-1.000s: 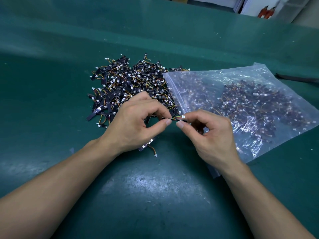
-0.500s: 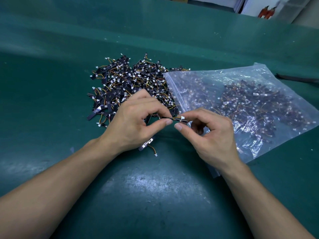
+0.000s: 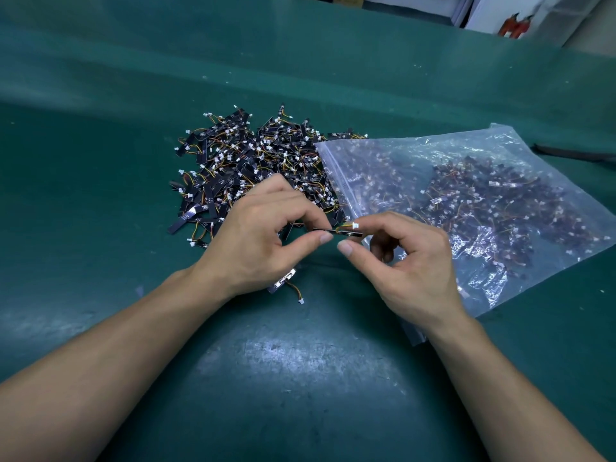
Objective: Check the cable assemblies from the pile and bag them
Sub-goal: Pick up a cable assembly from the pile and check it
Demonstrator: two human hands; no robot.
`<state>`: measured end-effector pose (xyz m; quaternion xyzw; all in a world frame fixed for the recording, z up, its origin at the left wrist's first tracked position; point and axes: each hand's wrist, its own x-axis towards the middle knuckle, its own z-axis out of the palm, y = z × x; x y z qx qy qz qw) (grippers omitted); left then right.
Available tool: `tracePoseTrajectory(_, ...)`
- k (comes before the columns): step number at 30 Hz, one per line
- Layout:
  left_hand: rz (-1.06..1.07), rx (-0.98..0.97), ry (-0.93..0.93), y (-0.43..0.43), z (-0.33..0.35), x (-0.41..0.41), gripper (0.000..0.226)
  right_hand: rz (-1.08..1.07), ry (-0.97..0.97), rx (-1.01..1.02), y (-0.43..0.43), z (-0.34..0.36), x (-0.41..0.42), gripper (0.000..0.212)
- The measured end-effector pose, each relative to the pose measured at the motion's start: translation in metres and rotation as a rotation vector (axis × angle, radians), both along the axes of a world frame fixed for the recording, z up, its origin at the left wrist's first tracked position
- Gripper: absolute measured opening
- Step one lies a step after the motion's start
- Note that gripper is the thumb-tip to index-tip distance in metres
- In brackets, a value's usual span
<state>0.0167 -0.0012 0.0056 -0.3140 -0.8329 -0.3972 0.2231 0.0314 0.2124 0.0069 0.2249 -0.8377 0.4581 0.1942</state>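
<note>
A pile of cable assemblies (image 3: 253, 161), black strips with yellow wires and white plugs, lies on the green table beyond my hands. One cable assembly (image 3: 336, 231) is held level between both hands: my left hand (image 3: 263, 241) pinches its left end, my right hand (image 3: 406, 261) holds its right end near the white plug, its thumb slightly off the strip. A clear zip bag (image 3: 466, 201) holding many assemblies lies at the right, its mouth toward the pile. Another single assembly (image 3: 286, 281) lies under my left wrist.
The green table mat (image 3: 300, 378) stretches toward me with a worn shiny patch. A raised green back edge (image 3: 300, 61) runs behind the pile. A dark strap-like object (image 3: 573, 151) lies at the far right. White cases stand past the table's corner.
The hands have stayed over the same spot. My right thumb has eased down off the strip, and the assembly is turned slightly between the fingers.
</note>
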Motion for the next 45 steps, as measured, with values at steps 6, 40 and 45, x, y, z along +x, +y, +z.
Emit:
tracePoseTrajectory(6,-0.007,-0.004,-0.009,-0.0002,-0.0003,0.0004,0.007,0.019,-0.02,-0.014,0.0013,-0.0034,-0.0008,0.002)
tracePoseTrajectory(40,0.002,-0.003,0.007,0.0007,-0.001,-0.0014,0.009,0.011,-0.101,-0.092,-0.0016,0.0014,0.0033,0.013)
tracePoseTrajectory(45,-0.005,-0.002,0.001,0.0014,-0.001,-0.0006,0.008,-0.002,-0.064,-0.065,-0.0005,-0.0036,0.0004,0.002)
